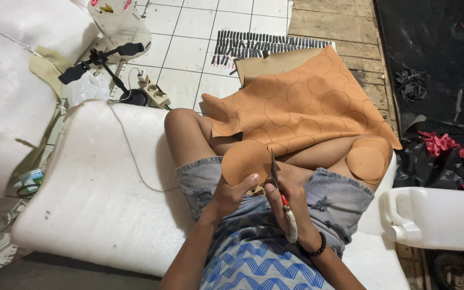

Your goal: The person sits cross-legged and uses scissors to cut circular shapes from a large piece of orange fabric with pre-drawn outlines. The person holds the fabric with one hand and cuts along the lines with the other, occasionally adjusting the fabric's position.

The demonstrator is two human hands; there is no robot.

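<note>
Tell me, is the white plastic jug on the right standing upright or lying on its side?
Lying on its side. The white jug has its capped neck pointing left and its handle on top.

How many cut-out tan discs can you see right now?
2 for certain: one disc pinched in the left hand beside the scissors, one on the stack on the knee. That stack may hide more underneath.

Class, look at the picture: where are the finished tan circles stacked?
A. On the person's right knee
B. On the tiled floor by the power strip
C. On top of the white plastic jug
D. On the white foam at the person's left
A: the stack of cut circles rests on the right knee, beside the right hand working the scissors while the left hand holds a disc.
</note>
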